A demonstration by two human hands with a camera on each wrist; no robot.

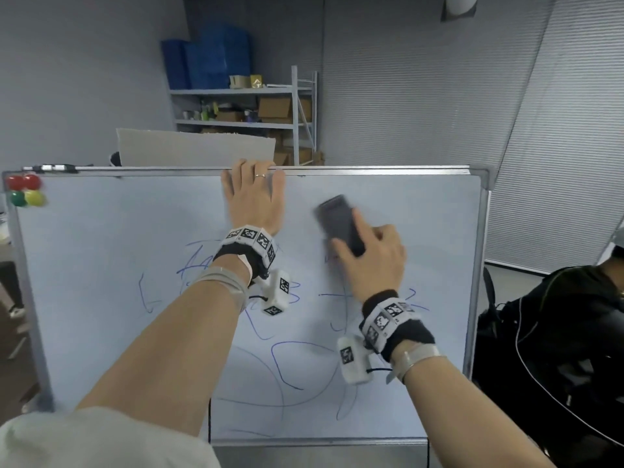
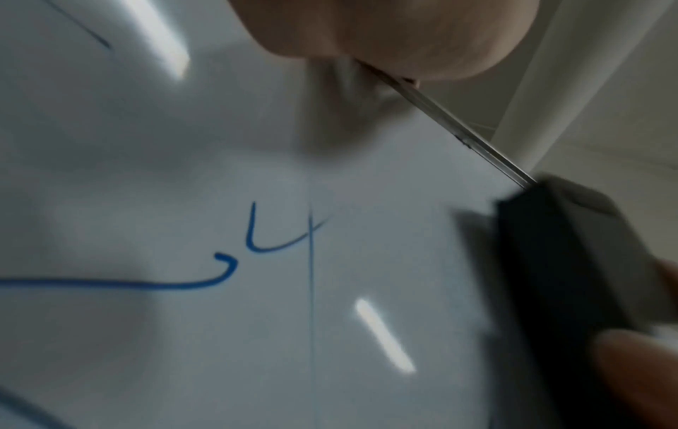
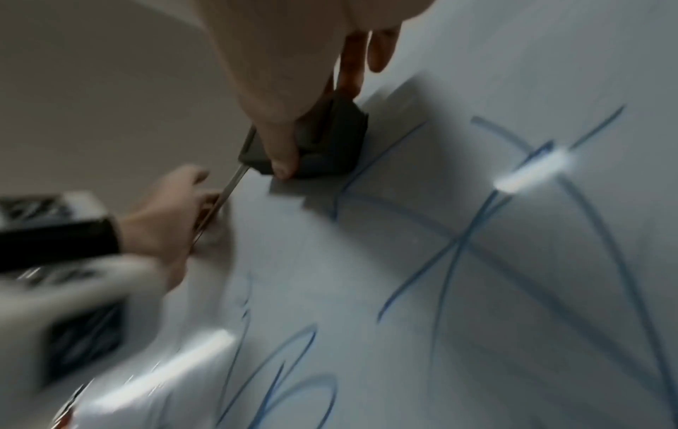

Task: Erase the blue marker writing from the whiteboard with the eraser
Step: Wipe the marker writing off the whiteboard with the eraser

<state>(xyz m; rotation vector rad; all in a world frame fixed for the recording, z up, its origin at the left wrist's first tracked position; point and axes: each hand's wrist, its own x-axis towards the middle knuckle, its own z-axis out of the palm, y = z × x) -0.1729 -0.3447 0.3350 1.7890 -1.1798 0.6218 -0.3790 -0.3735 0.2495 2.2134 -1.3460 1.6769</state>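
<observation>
Sweeping the dark eraser (image 1: 339, 224), gripped in the right hand (image 1: 369, 261) against the whiteboard (image 1: 101, 265), works best flat and downward over the blue marker writing (image 1: 287, 363), left hand (image 1: 253, 197) grasping the far rim.

Dark, blurred eraser (image 1: 339, 224) seemingly pressed to upright whiteboard (image 1: 101, 251) above blue marker writing (image 1: 287, 359).

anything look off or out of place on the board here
Nothing stands out. The right hand grips the eraser against the whiteboard, the left hand steadies its top edge, and blue marker writing remains lower down.
</observation>
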